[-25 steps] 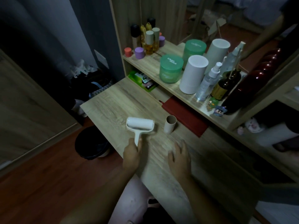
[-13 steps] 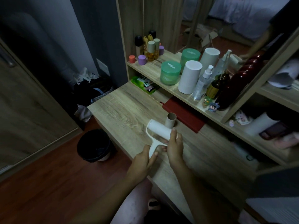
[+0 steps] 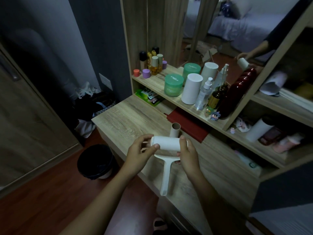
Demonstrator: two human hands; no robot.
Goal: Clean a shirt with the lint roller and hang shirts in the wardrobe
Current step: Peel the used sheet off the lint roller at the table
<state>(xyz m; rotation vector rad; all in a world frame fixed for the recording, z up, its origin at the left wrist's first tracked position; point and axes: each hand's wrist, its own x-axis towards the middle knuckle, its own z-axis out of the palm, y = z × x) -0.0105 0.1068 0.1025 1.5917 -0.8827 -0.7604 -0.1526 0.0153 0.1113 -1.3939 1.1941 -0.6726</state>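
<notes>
Head view: lint roller (image 3: 166,145) held over the desk (image 3: 128,119).
Left hand (image 3: 138,156) pinches its left end, right hand (image 3: 187,154) curls round its right end (handle toward the person); a cardboard tube (image 3: 175,131) stands just behind.

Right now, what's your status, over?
Left hand and right hand grip the roller by its ends. Handle points toward me. Tube stands just behind.

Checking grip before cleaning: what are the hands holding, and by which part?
The lint roller, by its roll: the left hand pinches the left end, the right hand grips the right end. Nothing holds the handle.
</notes>
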